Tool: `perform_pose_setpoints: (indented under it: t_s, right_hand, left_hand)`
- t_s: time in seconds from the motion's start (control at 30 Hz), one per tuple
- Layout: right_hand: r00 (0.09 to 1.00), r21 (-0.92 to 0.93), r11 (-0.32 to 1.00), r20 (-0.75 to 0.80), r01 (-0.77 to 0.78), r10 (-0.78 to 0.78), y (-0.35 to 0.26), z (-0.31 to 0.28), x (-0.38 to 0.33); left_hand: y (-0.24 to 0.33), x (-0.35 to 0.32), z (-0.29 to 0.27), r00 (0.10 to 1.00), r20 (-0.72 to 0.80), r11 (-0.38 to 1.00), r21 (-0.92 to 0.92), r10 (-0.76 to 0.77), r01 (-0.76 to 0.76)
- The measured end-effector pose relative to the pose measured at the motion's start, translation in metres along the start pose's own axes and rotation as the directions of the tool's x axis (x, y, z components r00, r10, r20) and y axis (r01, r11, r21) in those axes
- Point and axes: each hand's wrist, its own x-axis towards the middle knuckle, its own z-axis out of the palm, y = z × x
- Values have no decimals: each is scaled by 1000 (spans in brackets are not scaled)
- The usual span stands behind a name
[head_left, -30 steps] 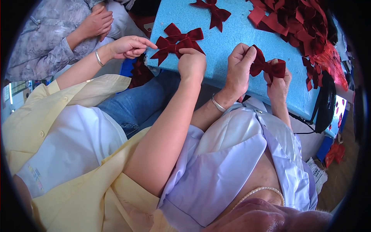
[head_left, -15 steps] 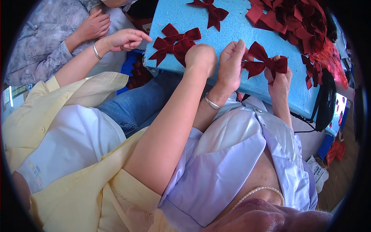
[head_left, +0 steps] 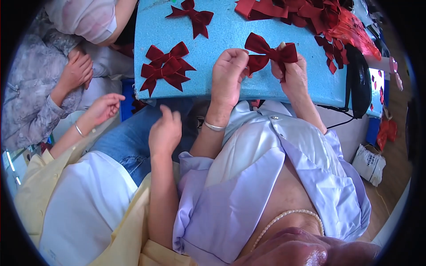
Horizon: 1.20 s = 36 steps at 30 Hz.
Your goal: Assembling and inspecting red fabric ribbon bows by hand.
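Note:
My left hand (head_left: 106, 109), with a silver bangle on its wrist, is left of the blue foam tabletop's corner. Its index finger points out and the others are loosely bent; nothing shows in it. Above my jeans, my right hand (head_left: 165, 134) is raised with its fingers partly bent and apart, touching no bow. Two overlapping dark red velvet bows (head_left: 162, 70) lie near the table's left edge, beyond my hands. To my right, a co-worker in lavender satin pinches another red bow (head_left: 278, 54) between left hand (head_left: 228, 75) and right hand (head_left: 293, 75).
The blue tabletop (head_left: 208, 48) carries one more red bow (head_left: 194, 17) farther back and a heap of red ribbon pieces (head_left: 306, 15) at the far right. A black bag (head_left: 357, 82) hangs off its right edge. Another person's hands (head_left: 77, 71) rest together at upper left.
My right hand has drawn back from the bows to above my lap, its fist loosened. My left hand has lowered away from the table. The co-worker still holds the bow. The view has shifted right.

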Motion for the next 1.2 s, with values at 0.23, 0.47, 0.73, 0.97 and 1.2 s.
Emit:
perform_pose_setpoints:
  t_s: [0.23,0.47,0.73,0.97,1.2]
  right_hand:
    - [996,-39,996,24,83,-82,4,3,0]
    - [990,-126,982,-8,138,-140,9,-1,3]
    - [985,-127,980,-61,151,-160,9,1,3]
    - [897,-520,765,3,379,-442,11,0,4]
    - [899,-574,737,-7,356,-439,1,3,1]
  left_hand:
    - [-3,1,5,998,47,998,43,-37,35]
    - [-12,2,10,991,104,995,69,-81,74]
    - [-20,3,13,808,213,569,614,549,-548]
    - [-12,1,21,841,203,580,643,501,-501]
    - [-12,3,28,886,170,751,476,432,-458]
